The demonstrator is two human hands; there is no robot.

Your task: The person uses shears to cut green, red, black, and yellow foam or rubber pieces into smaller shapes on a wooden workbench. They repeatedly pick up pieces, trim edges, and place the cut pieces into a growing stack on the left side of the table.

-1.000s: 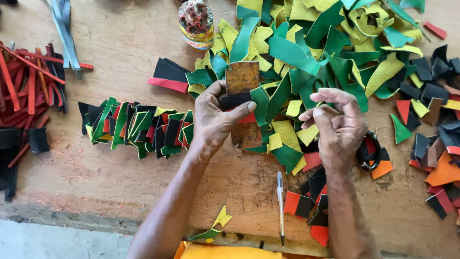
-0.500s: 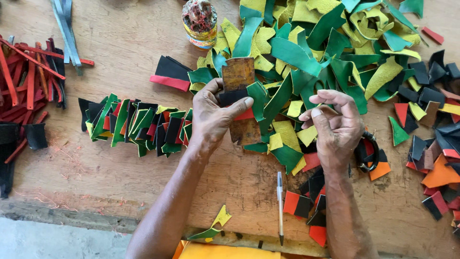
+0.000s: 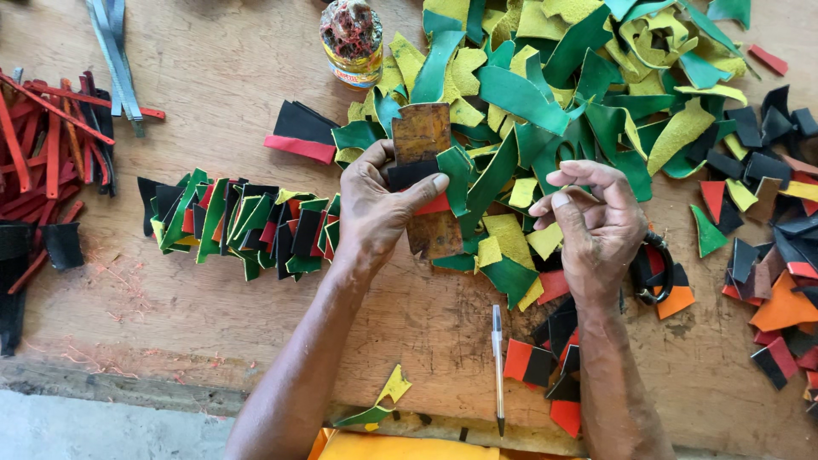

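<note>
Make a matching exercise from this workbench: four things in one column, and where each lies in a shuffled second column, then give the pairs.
Things:
1. pen
2. jar
3. red strips
4. brown template

Places:
A. far left of the table
B. held in the left hand, over a black and red piece
C. near the front edge, between the two forearms
D. at the top, beside the green and yellow scraps

Pairs: 1-C, 2-D, 3-A, 4-B
</note>
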